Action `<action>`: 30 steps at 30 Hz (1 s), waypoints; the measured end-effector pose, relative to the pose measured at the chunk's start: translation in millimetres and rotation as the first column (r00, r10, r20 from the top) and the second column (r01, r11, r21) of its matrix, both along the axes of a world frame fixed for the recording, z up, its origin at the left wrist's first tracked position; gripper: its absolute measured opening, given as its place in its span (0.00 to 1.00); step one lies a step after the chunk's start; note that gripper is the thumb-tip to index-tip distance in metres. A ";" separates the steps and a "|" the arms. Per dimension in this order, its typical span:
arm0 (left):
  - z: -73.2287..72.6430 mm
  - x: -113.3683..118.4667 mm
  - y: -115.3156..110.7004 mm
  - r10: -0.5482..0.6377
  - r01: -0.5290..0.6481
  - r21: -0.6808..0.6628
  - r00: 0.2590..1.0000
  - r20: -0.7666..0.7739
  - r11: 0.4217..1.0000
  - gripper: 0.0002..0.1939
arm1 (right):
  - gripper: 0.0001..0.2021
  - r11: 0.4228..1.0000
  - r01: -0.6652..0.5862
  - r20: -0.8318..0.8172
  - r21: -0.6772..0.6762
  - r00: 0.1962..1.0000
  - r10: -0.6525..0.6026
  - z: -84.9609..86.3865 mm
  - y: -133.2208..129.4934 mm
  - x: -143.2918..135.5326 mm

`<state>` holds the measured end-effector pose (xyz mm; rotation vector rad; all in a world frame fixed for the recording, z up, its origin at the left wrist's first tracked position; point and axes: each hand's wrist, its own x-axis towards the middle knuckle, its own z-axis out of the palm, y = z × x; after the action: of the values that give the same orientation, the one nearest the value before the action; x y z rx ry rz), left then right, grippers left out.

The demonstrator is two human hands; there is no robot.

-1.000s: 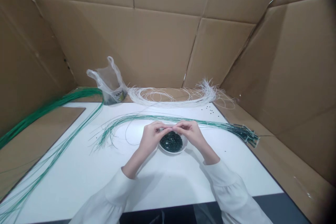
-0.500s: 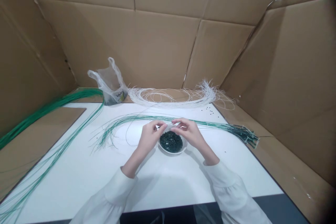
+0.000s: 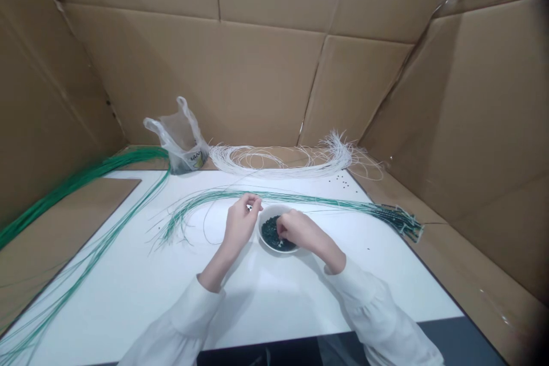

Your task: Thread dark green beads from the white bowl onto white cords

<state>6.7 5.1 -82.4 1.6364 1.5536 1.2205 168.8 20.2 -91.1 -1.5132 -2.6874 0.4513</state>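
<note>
A white bowl [image 3: 261, 235] full of small dark green beads [image 3: 270, 234] stands at the middle of the table. My right hand [image 3: 300, 229] reaches into it from the right. Its fingers are pinched together among the beads, and whatever the tips hold is hidden. My left hand [image 3: 241, 222] is raised just left of the bowl, with thumb and forefinger closed. A small dark speck, apparently a bead, shows at its fingers. One thin pale string [image 3: 205, 229] loops out to the left of this hand and seems to run into the pinch.
Behind the hands lies a bundle of green strings [image 3: 326, 201], its beaded ends [image 3: 405, 223] at the right. A coil of white strings [image 3: 283, 171] and a plastic bag [image 3: 186, 151] are farther back. Green strands [image 3: 98, 234] trail at the left. Cardboard walls [image 3: 193, 68] enclose the table.
My right hand has come down from near my left fingertips into the bowl of beads and closed its fingers. My left hand has shifted slightly left, still pinched.
</note>
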 end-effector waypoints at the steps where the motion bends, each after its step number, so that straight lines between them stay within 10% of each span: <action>1: -0.2 -0.4 0.3 0.001 -0.001 -0.003 1.000 0.001 1.000 0.10 | 0.09 1.000 0.003 -0.008 -0.003 1.000 -0.003 0.6 0.4 0.5; 9: -1.4 1.7 -1.0 -0.069 0.066 -0.071 0.996 -0.052 0.995 0.10 | 0.12 1.000 0.003 -0.318 -0.013 0.948 -0.007 14.0 0.5 13.9; 15: -0.1 5.5 -5.6 -0.139 0.137 -0.055 0.990 -0.034 0.989 0.10 | 0.07 0.988 0.092 -0.735 -0.125 0.660 -0.154 11.8 4.3 28.9; 30: 9.4 9.8 -14.4 -0.166 0.167 0.053 0.986 -0.014 0.985 0.10 | 0.11 0.914 0.071 -0.891 -0.400 0.203 -0.406 12.5 -1.7 19.9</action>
<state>16.6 -9.4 -73.1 1.7705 1.3695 1.1754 188.7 18.5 -78.6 -1.0149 -1.3460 1.2699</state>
